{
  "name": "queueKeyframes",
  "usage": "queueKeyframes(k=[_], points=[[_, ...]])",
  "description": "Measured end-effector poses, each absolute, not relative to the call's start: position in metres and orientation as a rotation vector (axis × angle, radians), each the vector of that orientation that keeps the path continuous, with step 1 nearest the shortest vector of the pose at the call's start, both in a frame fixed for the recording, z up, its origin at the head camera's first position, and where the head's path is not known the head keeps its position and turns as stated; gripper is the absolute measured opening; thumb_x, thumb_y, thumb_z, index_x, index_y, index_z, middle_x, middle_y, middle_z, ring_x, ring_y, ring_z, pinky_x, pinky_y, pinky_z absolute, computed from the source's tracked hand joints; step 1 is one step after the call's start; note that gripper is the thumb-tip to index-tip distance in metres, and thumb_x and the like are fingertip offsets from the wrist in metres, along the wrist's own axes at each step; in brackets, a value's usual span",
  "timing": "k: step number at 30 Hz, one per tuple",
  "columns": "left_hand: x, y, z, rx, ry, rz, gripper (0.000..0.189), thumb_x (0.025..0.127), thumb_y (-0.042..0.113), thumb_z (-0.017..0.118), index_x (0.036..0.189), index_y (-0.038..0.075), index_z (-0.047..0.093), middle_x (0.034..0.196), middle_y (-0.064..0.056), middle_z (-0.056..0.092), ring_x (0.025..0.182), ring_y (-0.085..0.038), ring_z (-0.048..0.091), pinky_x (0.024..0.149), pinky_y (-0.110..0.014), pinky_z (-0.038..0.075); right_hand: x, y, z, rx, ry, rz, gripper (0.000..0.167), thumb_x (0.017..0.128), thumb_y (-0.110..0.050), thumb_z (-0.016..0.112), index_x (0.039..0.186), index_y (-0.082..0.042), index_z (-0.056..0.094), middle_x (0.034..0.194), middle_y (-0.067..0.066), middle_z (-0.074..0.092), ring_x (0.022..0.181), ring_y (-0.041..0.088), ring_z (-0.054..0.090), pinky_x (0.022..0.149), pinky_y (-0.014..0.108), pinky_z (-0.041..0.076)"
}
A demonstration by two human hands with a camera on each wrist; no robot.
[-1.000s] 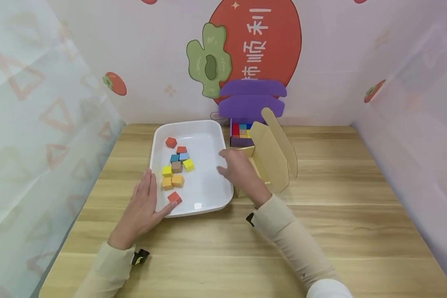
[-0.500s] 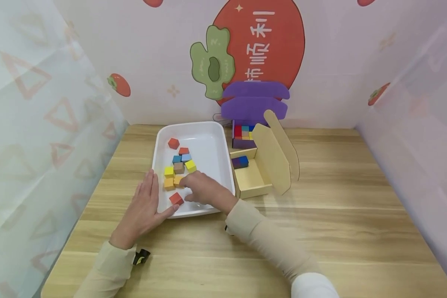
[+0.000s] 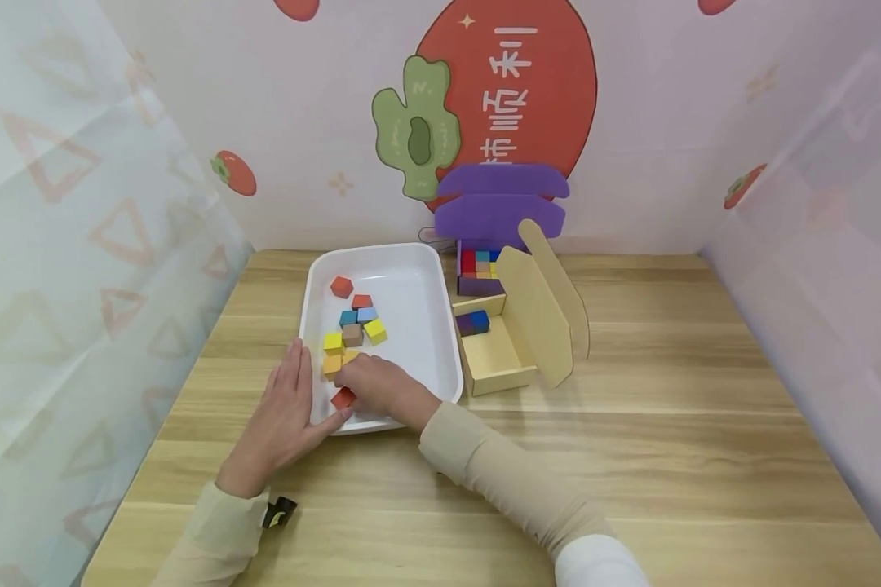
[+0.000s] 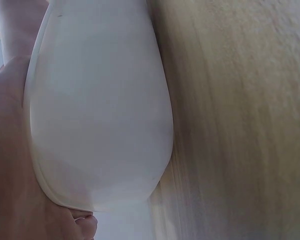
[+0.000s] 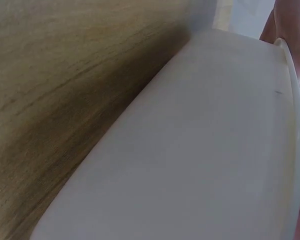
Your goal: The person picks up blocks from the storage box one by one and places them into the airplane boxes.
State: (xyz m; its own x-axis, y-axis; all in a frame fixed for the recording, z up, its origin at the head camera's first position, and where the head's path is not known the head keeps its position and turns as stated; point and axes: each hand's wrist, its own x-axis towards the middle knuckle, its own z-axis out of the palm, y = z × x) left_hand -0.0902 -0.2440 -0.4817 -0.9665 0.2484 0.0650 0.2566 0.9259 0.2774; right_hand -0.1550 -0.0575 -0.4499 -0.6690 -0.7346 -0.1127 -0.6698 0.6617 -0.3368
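Note:
My left hand (image 3: 275, 416) steadies the white tray (image 3: 451, 359): straight fingers lie along its left side, and the thumb reaches over the near rim. The left wrist view has that hand (image 4: 15, 155) against the tray's outer wall (image 4: 100, 110). Inside the tray, my right hand (image 3: 382, 387) bends its fingers down between a red cube (image 3: 343, 399) and an orange cube (image 3: 350, 355), partly covering both. Its fingertips are hidden, so I cannot tell whether they pinch a cube. A second orange cube (image 3: 333, 365) and a yellow cube (image 3: 334, 342) sit just beyond.
More cubes lie farther back in the tray, among them a brown cube (image 3: 352, 334). Right of it stands an open cardboard box (image 3: 502, 380) with dark and blue cubes (image 3: 473, 323) in one corner. Behind is an open purple box (image 3: 480, 285) holding several coloured cubes.
My right hand has moved left from over the cardboard box into the tray, down to the orange and red cubes. The left hand has kept its place at the tray's edge.

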Motion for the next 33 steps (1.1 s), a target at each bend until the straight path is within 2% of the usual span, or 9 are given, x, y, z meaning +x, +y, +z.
queueKeyframes(k=[10, 14, 19, 22, 26, 29, 33], points=[[-0.090, -0.242, -0.485, -0.372, -3.078, -0.472, 0.120, 0.094, 0.072, 0.059, 0.165, -0.010, 0.008, 0.177, -0.025, -0.002, 0.165, -0.045, 0.007, 0.129, -0.070, 0.020, -0.155, -0.043, -0.442, -1.072, 2.668, -0.373, 0.024, 0.093, -0.030, 0.082, 0.112, -0.015, 0.080, 0.078, -0.007, 0.067, 0.075, 0.010, 0.057, 0.068, 0.017, 0.046], [-0.090, -0.241, -0.484, -0.360, -3.093, -0.469, 0.121, 0.094, 0.072, 0.059, 0.165, -0.009, 0.006, 0.177, -0.024, -0.003, 0.164, -0.046, 0.007, 0.129, -0.070, 0.019, -0.158, -0.017, -0.422, -1.007, 2.693, -0.446, 0.020, 0.093, -0.027, 0.082, 0.109, -0.016, 0.079, 0.084, -0.007, 0.069, 0.080, 0.012, 0.058, 0.075, 0.019, 0.051], [-0.089, -0.240, -0.480, -0.339, -3.105, -0.469, 0.121, 0.094, 0.071, 0.059, 0.166, -0.009, 0.004, 0.177, -0.025, -0.004, 0.164, -0.046, 0.007, 0.130, -0.069, 0.018, -0.164, 0.026, -0.393, -0.888, 2.795, -0.544, 0.026, 0.092, -0.027, 0.084, 0.113, -0.013, 0.079, 0.097, -0.003, 0.075, 0.087, 0.014, 0.063, 0.083, 0.024, 0.058], [-0.088, -0.241, -0.478, -0.338, -3.108, -0.475, 0.121, 0.094, 0.070, 0.059, 0.166, -0.009, 0.002, 0.177, -0.025, -0.005, 0.164, -0.046, 0.006, 0.130, -0.069, 0.018, -0.169, 0.051, -0.381, -0.788, 2.871, -0.607, 0.024, 0.090, -0.023, 0.085, 0.109, -0.009, 0.079, 0.097, 0.002, 0.076, 0.086, 0.017, 0.065, 0.080, 0.027, 0.059], [-0.088, -0.242, -0.478, -0.356, -3.099, -0.474, 0.121, 0.095, 0.071, 0.058, 0.165, -0.009, 0.002, 0.177, -0.025, -0.005, 0.164, -0.046, 0.006, 0.130, -0.069, 0.019, -0.176, 0.080, -0.375, -0.668, 3.019, -0.563, 0.016, 0.090, -0.016, 0.085, 0.095, -0.005, 0.076, 0.085, 0.007, 0.071, 0.078, 0.021, 0.061, 0.069, 0.030, 0.053], [-0.088, -0.242, -0.479, -0.364, -3.086, -0.478, 0.120, 0.095, 0.070, 0.059, 0.165, -0.010, 0.004, 0.177, -0.025, -0.004, 0.163, -0.047, 0.008, 0.129, -0.070, 0.020, -0.179, 0.096, -0.377, -0.570, 3.117, -0.469, 0.016, 0.091, -0.014, 0.084, 0.086, -0.004, 0.073, 0.078, 0.008, 0.068, 0.072, 0.023, 0.060, 0.063, 0.032, 0.050], [-0.088, -0.241, -0.480, -0.367, -3.080, -0.485, 0.120, 0.094, 0.069, 0.061, 0.165, -0.010, 0.006, 0.177, -0.025, -0.003, 0.163, -0.047, 0.009, 0.128, -0.071, 0.021, -0.178, 0.110, -0.389, -0.477, 3.198, -0.342, 0.011, 0.094, -0.006, 0.078, 0.086, -0.002, 0.071, 0.079, 0.010, 0.072, 0.069, 0.022, 0.064, 0.060, 0.033, 0.054]])
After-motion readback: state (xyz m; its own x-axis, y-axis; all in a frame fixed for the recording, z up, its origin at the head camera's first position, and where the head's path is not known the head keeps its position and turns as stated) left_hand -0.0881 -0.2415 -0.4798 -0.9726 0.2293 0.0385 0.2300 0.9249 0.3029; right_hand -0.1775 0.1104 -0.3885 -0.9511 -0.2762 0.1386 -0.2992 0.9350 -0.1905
